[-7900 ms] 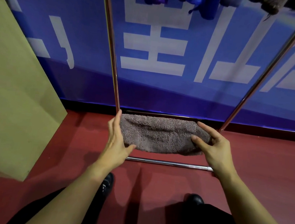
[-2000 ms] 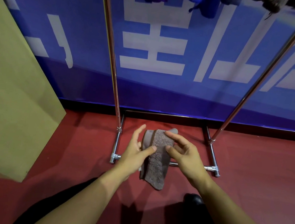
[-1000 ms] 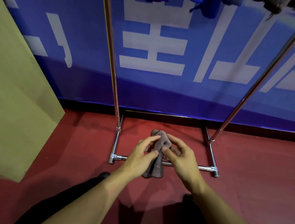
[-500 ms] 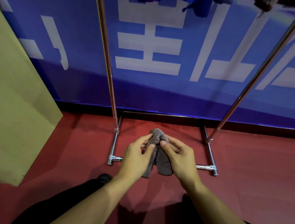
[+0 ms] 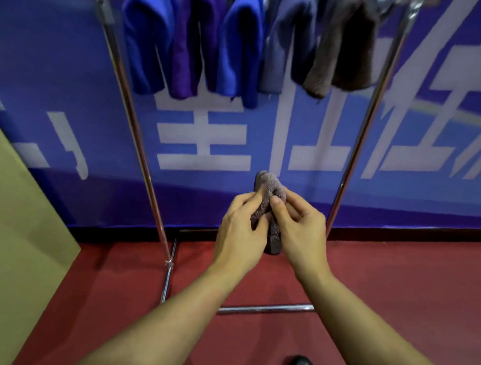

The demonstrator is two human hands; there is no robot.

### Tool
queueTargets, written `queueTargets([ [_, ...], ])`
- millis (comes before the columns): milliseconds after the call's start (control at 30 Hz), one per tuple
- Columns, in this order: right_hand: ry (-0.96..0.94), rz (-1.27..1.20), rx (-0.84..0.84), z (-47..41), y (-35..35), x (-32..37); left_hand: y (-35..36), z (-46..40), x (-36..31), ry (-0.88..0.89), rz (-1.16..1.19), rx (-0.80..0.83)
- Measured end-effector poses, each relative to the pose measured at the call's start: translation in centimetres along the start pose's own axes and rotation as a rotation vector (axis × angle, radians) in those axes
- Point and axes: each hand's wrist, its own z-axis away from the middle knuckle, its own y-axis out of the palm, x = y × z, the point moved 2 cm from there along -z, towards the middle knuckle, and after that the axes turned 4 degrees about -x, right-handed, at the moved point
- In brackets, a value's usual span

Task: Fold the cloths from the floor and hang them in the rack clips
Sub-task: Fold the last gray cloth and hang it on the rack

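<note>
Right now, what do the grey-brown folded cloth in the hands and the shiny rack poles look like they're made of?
Grey-brown folded cloth: seemingly plush terry or microfibre, matte, judging by its fuzzy nap. Shiny rack poles: probably chrome-plated or polished steel tubing, given their mirror-like highlights.

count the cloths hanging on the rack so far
5, left to right along the top bar: blue cloth, purple cloth, second blue cloth, grey-blue cloth, brown cloth. The picture is blurred, so more may be hidden.
</note>
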Motion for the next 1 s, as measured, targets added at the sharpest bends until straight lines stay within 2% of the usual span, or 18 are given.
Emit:
queueTargets([
  [200, -0.267, 0.11, -0.139, -5.0, -2.6, 10.3, 0.3, -5.8, -11.1, 0.151, 0.016, -0.09],
  [333, -0.515, 0.219, -0.261, -7.4, -4.7, 16.7, 0.3, -8.5, -18.6, 0.273, 0.001, -0.213],
  [467, -0.669, 0.293, -0.346, -10.5, -7.4, 21.8, 0.6, -11.6, -24.7, 0.287, -0.035, -0.254],
  [767, -0.803, 0.435, -0.424, -18.6, -11.4, 27.5, 4.4, -18.2, -31.9, 0.316, 0.008, -0.252],
  [1000, -0.728, 0.477, -0.384, -23.4, -11.2, 25.1, 6.0, -20.7, -30.5, 0.286, -0.111, -0.341],
])
